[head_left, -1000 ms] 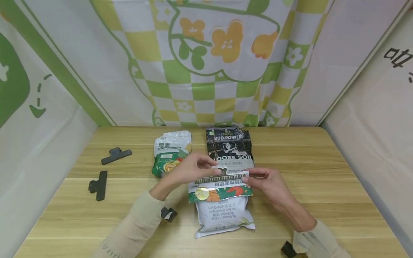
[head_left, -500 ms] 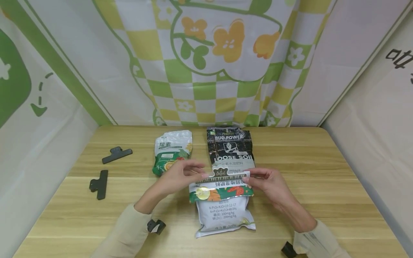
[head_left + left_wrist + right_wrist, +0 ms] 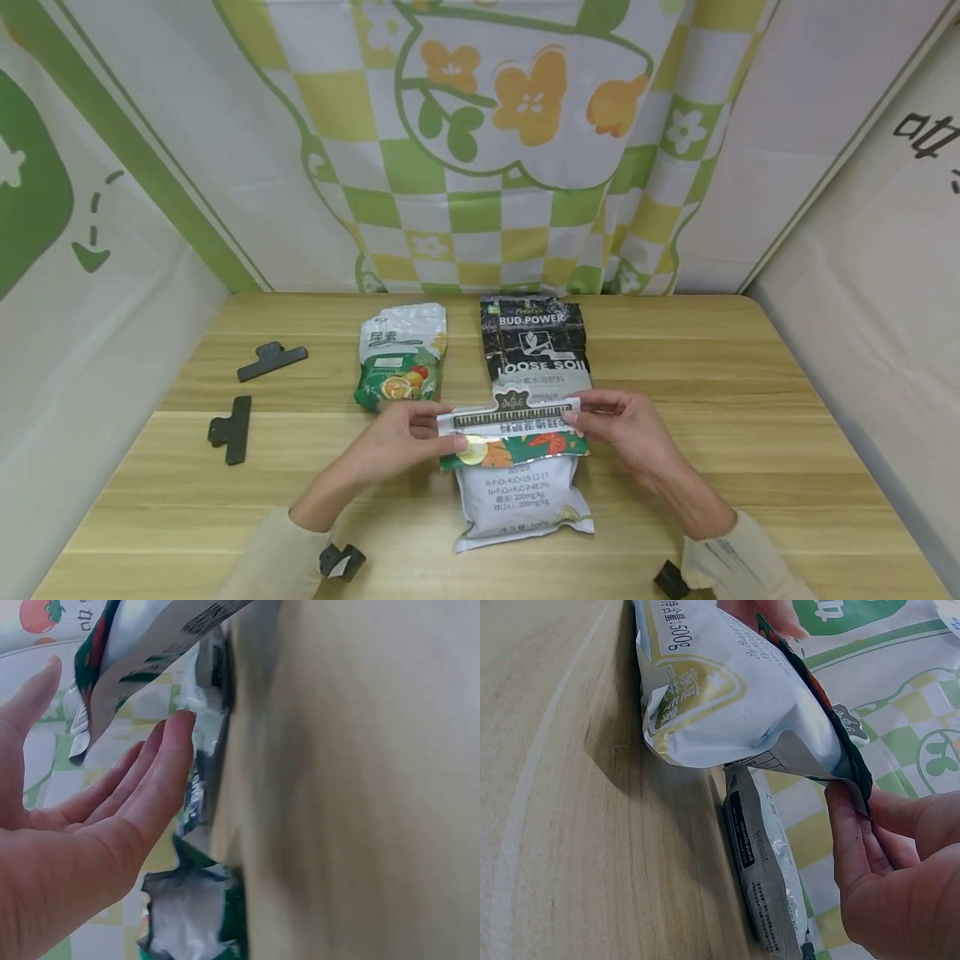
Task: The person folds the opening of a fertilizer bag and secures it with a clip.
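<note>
One puffed, glossy bag | right hand pinching its folded edge | left hand spread

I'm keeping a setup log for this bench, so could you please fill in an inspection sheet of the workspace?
Surface: table, wood-grain, light brown.
Job's things: white bag, its top folded down over the front.
Clutter: green bag and black bag lying behind; far clip and near clip at the left, both black.
Left hand: open around the fold's left end, contact unclear.
Right hand: pinches the fold's right end.
Cables: nothing seen.
Surroundings: checked curtain behind.
</note>
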The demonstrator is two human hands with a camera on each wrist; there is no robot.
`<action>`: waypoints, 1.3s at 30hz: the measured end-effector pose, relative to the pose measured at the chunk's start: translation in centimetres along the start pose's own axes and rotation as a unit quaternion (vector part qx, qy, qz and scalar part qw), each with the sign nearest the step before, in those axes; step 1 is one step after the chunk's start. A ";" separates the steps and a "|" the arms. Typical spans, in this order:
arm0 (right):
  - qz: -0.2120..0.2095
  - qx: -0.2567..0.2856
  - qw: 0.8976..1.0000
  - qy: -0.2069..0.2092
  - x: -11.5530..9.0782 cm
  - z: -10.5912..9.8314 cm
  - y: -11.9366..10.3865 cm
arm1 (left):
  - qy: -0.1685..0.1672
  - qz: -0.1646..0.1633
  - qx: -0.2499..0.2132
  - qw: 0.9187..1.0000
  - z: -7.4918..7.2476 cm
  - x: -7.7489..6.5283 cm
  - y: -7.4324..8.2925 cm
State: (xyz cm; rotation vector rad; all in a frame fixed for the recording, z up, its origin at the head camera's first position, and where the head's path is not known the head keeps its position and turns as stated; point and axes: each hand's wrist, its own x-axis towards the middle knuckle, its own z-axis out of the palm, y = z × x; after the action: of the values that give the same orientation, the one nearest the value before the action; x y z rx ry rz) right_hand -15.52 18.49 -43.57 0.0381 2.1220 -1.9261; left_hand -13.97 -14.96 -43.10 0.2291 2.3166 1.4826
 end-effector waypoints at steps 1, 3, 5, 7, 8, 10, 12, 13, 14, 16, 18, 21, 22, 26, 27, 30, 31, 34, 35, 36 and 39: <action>0.000 0.000 1.000 0.000 0.0 0.0 0.0 | -0.007 0.002 -0.006 1.000 0.2 -0.1 -0.2; 0.000 -0.002 1.000 0.001 0.1 0.0 0.1 | -0.023 0.004 -0.019 1.000 0.6 -0.2 -0.6; 0.003 -0.005 1.000 0.002 0.1 -0.1 0.1 | -0.038 0.005 -0.034 0.999 1.1 -0.4 -0.9; 0.006 -0.006 1.000 0.005 0.2 -0.1 0.2 | -0.048 0.003 -0.049 0.998 1.6 -0.6 -1.2; 0.007 -0.006 1.000 0.005 0.2 -0.1 0.2 | -0.053 0.002 -0.056 0.997 1.9 -0.7 -1.2; 0.009 -0.006 1.000 0.005 0.2 -0.1 0.2 | -0.062 0.000 -0.066 0.996 2.4 -0.9 -1.4; 0.008 -0.004 1.000 0.006 0.2 0.0 0.2 | -0.065 0.001 -0.069 0.995 2.9 -1.1 -1.6; 0.007 -0.004 1.000 0.006 0.2 0.0 0.2 | -0.066 0.005 -0.070 0.995 3.2 -1.2 -1.6; 0.007 -0.003 1.000 0.005 0.2 0.0 0.1 | -0.065 0.008 -0.072 0.995 3.5 -1.2 -1.7; 0.005 -0.004 1.000 0.005 0.2 0.0 0.0 | -0.064 0.017 -0.080 0.995 4.0 -1.3 -1.8; 0.006 -0.003 1.000 0.006 0.2 0.0 -0.1 | -0.060 0.025 -0.088 0.994 4.5 -1.5 -1.8; 0.006 -0.003 1.000 0.007 0.2 0.1 -0.1 | -0.052 0.024 -0.094 0.994 5.0 -1.6 -1.7; 0.006 -0.001 1.000 0.006 0.2 0.1 -0.1 | -0.051 0.021 -0.093 0.994 5.1 -1.7 -1.6; 0.005 0.002 1.000 0.002 0.2 0.1 0.0 | -0.051 0.009 -0.083 0.995 5.4 -1.8 -1.5; 0.005 0.005 1.000 0.003 0.2 0.2 0.1 | -0.050 0.009 -0.079 0.996 5.5 -1.8 -1.5; 0.005 0.004 1.000 0.001 0.2 0.2 0.2 | -0.046 0.010 -0.071 0.996 5.6 -1.9 -1.4; 0.005 0.005 1.000 0.003 0.2 0.2 0.3 | -0.043 0.011 -0.067 0.997 5.7 -1.8 -1.4; 0.005 0.003 1.000 0.003 0.2 0.1 0.3 | -0.037 0.014 -0.058 0.998 5.7 -1.7 -1.4; 0.005 0.003 1.000 0.004 0.2 0.1 0.3 | -0.035 0.015 -0.056 0.998 5.8 -1.7 -1.4; 0.005 0.002 1.000 0.004 0.2 0.1 0.2 | -0.033 0.016 -0.055 0.998 5.8 -1.7 -1.4; 0.007 0.003 1.000 0.008 0.1 0.1 0.1 | -0.027 0.019 -0.055 0.998 6.0 -1.6 -1.4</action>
State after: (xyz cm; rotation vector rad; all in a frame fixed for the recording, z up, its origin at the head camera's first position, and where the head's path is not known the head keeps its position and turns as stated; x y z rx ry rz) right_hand -15.61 18.39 -43.73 0.0698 2.1204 -1.9295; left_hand -9.99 -11.09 -46.20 0.2803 2.1920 1.5967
